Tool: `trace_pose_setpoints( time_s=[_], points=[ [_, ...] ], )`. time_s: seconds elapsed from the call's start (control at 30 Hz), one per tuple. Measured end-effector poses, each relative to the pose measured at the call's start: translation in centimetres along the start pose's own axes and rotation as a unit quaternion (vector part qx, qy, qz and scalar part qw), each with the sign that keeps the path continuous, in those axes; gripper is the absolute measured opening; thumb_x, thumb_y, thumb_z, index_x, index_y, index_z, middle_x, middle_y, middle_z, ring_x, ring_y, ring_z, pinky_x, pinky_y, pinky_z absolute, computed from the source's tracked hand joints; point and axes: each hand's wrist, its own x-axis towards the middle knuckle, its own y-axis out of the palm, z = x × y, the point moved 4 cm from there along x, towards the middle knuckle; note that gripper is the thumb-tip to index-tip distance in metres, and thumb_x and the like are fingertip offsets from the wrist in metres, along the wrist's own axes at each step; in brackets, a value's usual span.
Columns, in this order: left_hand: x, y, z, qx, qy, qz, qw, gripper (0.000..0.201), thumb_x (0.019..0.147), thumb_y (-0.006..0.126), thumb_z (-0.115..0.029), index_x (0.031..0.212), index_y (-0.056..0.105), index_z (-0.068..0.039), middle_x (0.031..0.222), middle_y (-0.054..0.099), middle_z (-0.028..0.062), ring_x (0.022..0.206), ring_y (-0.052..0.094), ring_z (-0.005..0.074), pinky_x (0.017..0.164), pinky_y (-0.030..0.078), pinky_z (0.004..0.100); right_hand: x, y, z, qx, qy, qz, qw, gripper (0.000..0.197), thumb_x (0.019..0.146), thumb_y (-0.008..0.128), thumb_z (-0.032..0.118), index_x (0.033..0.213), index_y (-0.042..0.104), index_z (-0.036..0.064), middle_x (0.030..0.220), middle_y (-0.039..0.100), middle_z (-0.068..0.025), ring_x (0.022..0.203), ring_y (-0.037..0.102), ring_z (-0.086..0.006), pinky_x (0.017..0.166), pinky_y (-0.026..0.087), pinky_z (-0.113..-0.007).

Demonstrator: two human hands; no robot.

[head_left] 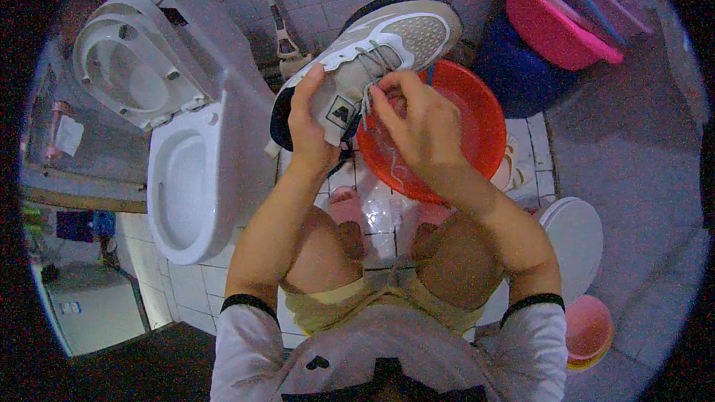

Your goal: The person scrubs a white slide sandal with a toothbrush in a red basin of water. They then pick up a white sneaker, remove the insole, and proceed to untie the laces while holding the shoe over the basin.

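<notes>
A grey and white sneaker [406, 30] with a dark sole is raised in front of me, its toe pointing up and to the right. My left hand [311, 119] is wrapped around its heel and ankle collar, thumb on the near side. Close to the tongue, my right hand [424, 119] pinches the grey shoelace [366, 100] between thumb and fingers. One loose end of the lace dangles below that hand. Behind and beneath my right hand stands a red basin [480, 104], partly covered by my forearm; what it contains is hard to make out.
A white toilet [227, 141] with its lid raised stands on the left. Pink basins [536, 22] sit on a dark blue bucket [514, 74] at the far right. A white round lid [577, 246] and a small pink bowl [588, 327] are by my right elbow. Pink slippers [345, 208] rest below.
</notes>
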Motion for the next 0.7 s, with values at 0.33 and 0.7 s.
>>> trace_pose_setpoints(
  time_s=[0.33, 0.7],
  points=[
    [0.4, 0.2, -0.6, 0.315, 0.152, -0.024, 0.937, 0.035, 0.086, 0.055, -0.032, 0.082, 0.062, 0.002, 0.079, 0.061, 0.003, 0.069, 0.052, 0.0093, 0.064, 0.04, 0.0244, 1.0, 0.6, -2.1, 0.528, 0.258, 0.215, 0.78, 0.017, 0.084, 0.05, 0.026, 0.076, 0.047, 0.0117, 0.058, 0.035, 0.0049, 0.048, 0.03, -0.0054, 0.042, 0.027, -0.021],
    [1.5, -1.2, -0.2, 0.271, 0.141, -0.048, 0.951, 0.037, 0.084, 0.054, -0.032, 0.073, 0.062, 0.003, 0.069, 0.058, 0.0014, 0.061, 0.049, 0.0086, 0.059, 0.039, 0.0251, 0.9, 0.4, -2.6, 0.209, -0.047, 0.083, 0.973, 0.017, 0.082, 0.055, 0.015, 0.096, 0.057, 0.0048, 0.07, 0.048, 0.0014, 0.062, 0.044, -0.007, 0.058, 0.037, -0.02]
  ],
)
